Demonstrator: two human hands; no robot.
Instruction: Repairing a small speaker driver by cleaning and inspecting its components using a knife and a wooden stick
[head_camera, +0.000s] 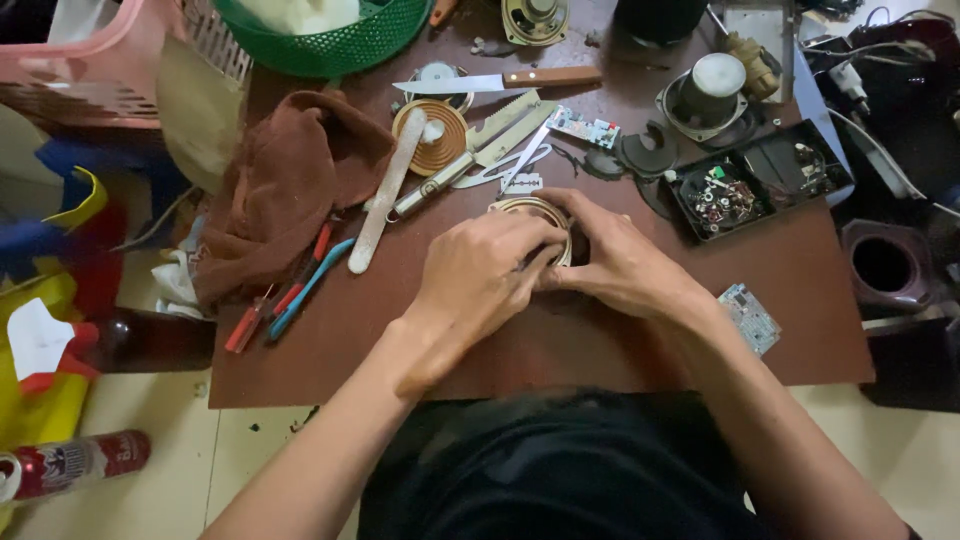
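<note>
A round metal ring part (535, 210), pale and thin-rimmed, lies at the centre of the frame on the brown tabletop (560, 340), mostly covered by both hands. The left hand (480, 275) rests over its near-left side, fingers (525, 235) curled closed on the rim. The right hand (620, 262) covers its right side, fingers bent around the edge and meeting the left hand's fingertips over the part.

Just above the ring lie a razor blade (521, 184), a pair of tweezers (500, 170) and a small circuit board (585, 127). To the upper left, a copper-coloured ribbed disc (432, 137) sits beside a pale flat stick (385, 195) and a metal tool with a toothed blade (470, 155). A wooden-handled knife (500, 80) lies across the upper centre. A brown cloth (285, 185) is bunched at the left, with red and blue hand tools (290, 295) below it. At the upper right stand a speaker magnet assembly (712, 90) and a black tray of small parts (755, 180). A second small circuit board (750, 317) lies near the right forearm. A green basket (330, 40) occupies the top edge; a red drinks can (75, 465) lies on the floor at lower left.
</note>
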